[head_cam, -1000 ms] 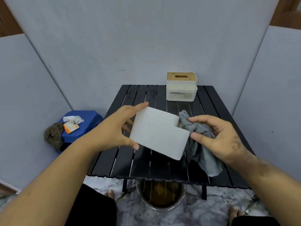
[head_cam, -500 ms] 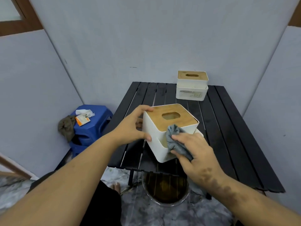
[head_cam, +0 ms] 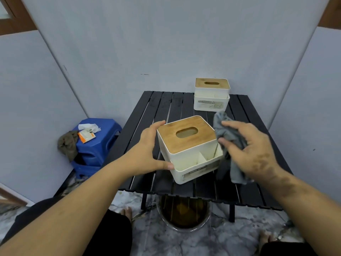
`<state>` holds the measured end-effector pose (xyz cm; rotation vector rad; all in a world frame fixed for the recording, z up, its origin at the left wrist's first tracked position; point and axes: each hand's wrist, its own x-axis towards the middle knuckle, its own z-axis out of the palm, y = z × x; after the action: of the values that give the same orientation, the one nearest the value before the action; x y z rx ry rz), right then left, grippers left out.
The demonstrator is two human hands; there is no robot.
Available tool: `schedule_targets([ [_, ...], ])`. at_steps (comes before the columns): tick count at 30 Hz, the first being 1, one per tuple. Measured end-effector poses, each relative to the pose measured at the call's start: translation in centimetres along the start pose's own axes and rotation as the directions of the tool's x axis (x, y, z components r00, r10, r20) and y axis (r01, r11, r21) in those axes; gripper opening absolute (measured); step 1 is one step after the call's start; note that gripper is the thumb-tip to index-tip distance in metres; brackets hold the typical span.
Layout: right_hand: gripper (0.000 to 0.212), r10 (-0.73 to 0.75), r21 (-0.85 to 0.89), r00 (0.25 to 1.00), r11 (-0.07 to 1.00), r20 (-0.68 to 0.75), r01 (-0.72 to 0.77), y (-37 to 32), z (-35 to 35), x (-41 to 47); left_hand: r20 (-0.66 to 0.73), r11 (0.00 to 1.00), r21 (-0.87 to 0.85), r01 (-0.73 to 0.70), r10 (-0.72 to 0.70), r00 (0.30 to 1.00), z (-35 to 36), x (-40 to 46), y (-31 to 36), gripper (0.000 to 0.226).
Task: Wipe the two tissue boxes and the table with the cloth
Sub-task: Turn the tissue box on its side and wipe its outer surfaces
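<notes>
Under the near edge of the black slatted surface (head_cam: 166, 106) stands a round bucket (head_cam: 184, 217) on the marbled floor, between the surface legs. On the surface, close to this near edge, stands the near tissue box (head_cam: 191, 150), white with a wooden lid, turned at an angle so one corner points toward the person. The left hand (head_cam: 147, 150) holds its left side: the thumb lies along the front lower rim and the fingers reach around the back corner. The right hand (head_cam: 252, 150) is just beside the right side of the box and grips the grey cloth (head_cam: 230, 145), bunched between the thumb and the curled fingers; a loose end of the cloth hangs down to the slats. Whether the cloth touches the box wall, I cannot tell. The slats left of the box and behind it are bare. At the far right edge, against the wall, stands the second tissue box (head_cam: 212, 95), well apart from the first. Left of the surface, on the floor, is a blue stool (head_cam: 103, 137) with papers on it and a brown rag (head_cam: 68, 145) hanging.
</notes>
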<state>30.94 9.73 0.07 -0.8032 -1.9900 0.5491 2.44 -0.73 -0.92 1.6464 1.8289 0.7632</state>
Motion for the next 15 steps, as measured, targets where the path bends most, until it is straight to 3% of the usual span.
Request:
schedule_targets([
  [4,0.043,0.162,-0.043,0.987,0.986,-0.017,-0.163,2.4,-0.6,1.6,0.023,1.0,-0.01,-0.003,0.004,1.0,1.5,-1.5,1.2,0.13],
  [7,0.042,0.247,0.029,0.964,0.968,0.096,-0.251,3.4,0.6,1.5,0.009,0.999,0.034,0.008,-0.008,1.0,2.9,-1.4,1.5,0.127],
  [13,0.041,0.31,0.25,0.927,0.9,0.212,-0.358,3.6,2.4,0.5,-0.004,1.0,0.013,0.0,0.0,1.0,2.2,-0.3,0.3,0.118],
  [15,0.042,0.279,0.233,0.93,0.914,0.238,-0.333,3.5,2.1,0.4,0.042,0.998,-0.056,0.007,-0.005,0.999,1.2,0.3,-0.4,0.116],
])
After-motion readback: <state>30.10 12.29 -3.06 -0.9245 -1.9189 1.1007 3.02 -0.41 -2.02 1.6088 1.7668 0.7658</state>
